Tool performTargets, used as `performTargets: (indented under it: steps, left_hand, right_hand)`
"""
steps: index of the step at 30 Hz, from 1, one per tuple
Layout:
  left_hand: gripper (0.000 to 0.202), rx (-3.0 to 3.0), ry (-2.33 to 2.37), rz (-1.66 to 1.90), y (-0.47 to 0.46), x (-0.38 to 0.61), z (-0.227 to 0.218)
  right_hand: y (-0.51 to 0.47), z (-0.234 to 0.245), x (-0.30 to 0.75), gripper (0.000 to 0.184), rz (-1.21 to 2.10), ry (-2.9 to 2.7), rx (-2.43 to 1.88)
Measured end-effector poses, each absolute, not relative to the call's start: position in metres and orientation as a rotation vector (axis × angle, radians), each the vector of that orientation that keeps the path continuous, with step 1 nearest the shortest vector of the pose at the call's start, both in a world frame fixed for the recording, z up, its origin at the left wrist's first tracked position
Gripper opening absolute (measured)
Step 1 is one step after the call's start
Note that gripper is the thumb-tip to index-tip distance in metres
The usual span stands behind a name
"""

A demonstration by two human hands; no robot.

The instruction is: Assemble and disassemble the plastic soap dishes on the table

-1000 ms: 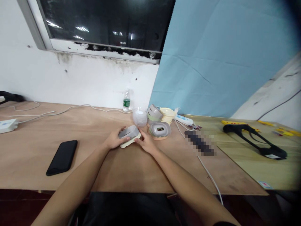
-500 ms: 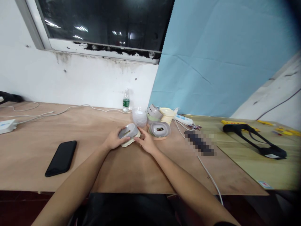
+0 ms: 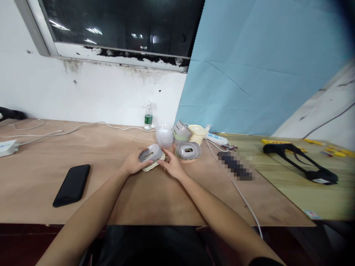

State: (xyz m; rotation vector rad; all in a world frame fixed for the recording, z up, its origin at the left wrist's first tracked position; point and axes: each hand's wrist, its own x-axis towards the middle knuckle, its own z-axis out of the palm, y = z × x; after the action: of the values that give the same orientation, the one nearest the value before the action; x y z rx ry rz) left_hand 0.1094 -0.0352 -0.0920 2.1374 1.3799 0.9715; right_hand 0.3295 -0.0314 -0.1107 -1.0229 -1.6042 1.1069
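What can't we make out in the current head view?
Head view, all items:
- Grey oval plastic dish: left end hidden by the left hand.
- Cream wavy-edged plastic piece: partly hidden under the dish and behind the right hand.
- Long dark object: pixelated.
- White plastic box: cut off by left edge.
- Green bottle label: print too small.

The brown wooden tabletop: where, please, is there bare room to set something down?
The tabletop is bare between the forearms, and between the flat black phone and left hand. It is crowded beyond the right hand: grey oval plastic dish, clear plastic bowls and stacked cream bowls stand close together.
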Motion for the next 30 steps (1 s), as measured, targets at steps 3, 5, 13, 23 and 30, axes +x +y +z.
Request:
performTargets:
  steps: [3,5,13,23,30]
  left_hand:
    - [0.071,2.141,1.378,0.975,-0.0352,0.1097,-0.0918]
    - [0.072,2.144,1.379,0.976,-0.0352,0.1098,-0.0919]
    - [0.071,2.146,1.389,0.961,-0.0361,0.1098,-0.0908]
    - [0.073,2.128,1.397,0.949,-0.0345,0.1091,-0.0935]
    - [0.074,2.133,1.393,0.941,-0.0352,0.1092,-0.0921]
  right_hand:
    - [-0.03,-0.1124,0.3299,0.075,1.109,-1.605,-1.018]
    - [-0.0288,-0.1142,0.3303,0.075,1.1,-1.605,-1.017]
    - [-0.0287,-0.1143,0.3317,0.075,1.104,-1.619,-1.03]
    - [-0.0275,-0.1156,0.3318,0.075,1.082,-1.623,-1.029]
    - [-0.0275,-0.1149,0.3335,0.074,1.07,-1.629,-1.043]
